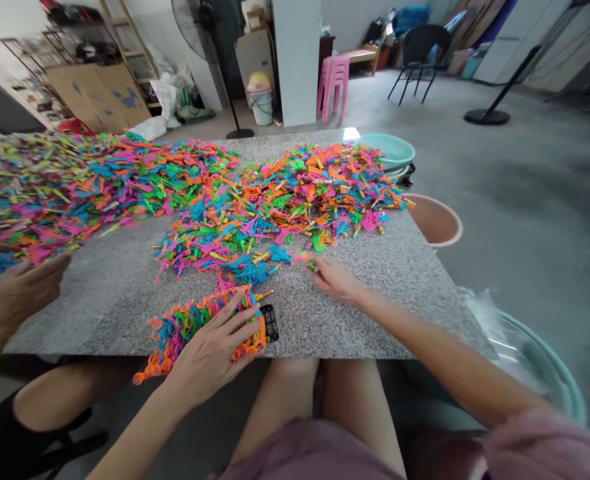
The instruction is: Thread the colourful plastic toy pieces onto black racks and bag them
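My left hand lies with its fingers spread over a packed block of small plastic toy pieces. Orange parts line the block's edges, with green, blue and pink ones between. A black plastic grid shows at the block's right end. Off to the right, my right hand is closed in a pinch at the near edge of the loose pile. At its fingertips is a small pinkish-orange plastic toy piece, blurred by motion. Blue gun-shaped pieces lie between my hands.
Another person's hand is at the left, beside a second large heap. The grey speckled table ends close to my knees. Past its right side are a pink basin, a teal basin and a tub with clear plastic.
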### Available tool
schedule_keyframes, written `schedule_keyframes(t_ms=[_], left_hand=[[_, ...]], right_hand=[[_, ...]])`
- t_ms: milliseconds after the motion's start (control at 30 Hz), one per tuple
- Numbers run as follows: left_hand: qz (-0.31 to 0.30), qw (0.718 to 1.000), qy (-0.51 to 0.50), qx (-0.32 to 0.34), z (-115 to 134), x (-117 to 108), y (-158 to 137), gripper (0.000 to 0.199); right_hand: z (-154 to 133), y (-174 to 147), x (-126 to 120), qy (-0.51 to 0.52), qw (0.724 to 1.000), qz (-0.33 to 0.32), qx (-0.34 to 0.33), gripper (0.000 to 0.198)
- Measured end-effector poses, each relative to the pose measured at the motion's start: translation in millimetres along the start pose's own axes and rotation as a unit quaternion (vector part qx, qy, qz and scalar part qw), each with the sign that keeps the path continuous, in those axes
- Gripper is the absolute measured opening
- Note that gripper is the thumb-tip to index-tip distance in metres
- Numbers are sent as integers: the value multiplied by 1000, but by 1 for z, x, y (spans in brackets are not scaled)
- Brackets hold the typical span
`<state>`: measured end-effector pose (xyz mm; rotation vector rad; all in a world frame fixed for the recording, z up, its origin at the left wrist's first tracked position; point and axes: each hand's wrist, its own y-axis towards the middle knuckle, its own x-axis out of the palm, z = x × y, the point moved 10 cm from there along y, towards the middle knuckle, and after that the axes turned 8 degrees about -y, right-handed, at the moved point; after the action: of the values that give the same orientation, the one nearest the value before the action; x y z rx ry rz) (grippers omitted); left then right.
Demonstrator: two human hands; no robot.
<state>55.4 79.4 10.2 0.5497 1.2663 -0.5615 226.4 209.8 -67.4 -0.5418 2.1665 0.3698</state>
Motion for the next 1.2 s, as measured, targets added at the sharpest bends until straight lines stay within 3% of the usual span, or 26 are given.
schedule_keyframes(t_ms=[100,200,300,400,600,800,900,1100,1200], left_hand=[[4,1000,-6,0,-1,0,-1,34],[1,1000,-9,1,-3,2,-2,35],[-9,1000,-7,-4,-4,5,-4,37],[-7,1000,0,-3,-3,3,-4,38],[-9,1000,14,9,0,2,-3,38],[-6,1000,16,4,0,3,-3,35],[-4,1000,14,11,2,3,-4,34],[0,1000,2,11,4,0,-2,35],[15,1000,-13,8,5,-3,-1,34]], right_hand=[[5,-24,21,261,961,34,83,14],[-5,-28,56,358,926,0,119,23],[-14,-17,71,306,941,-9,144,21],[-28,-2,71,238,964,14,119,10],[-44,11,87,285,953,26,96,27],[-69,24,92,79,996,-35,37,38],[-74,29,92,46,998,-44,-5,43],[-60,29,97,113,992,-28,-38,24],[-72,30,100,23,996,-56,-66,25]])
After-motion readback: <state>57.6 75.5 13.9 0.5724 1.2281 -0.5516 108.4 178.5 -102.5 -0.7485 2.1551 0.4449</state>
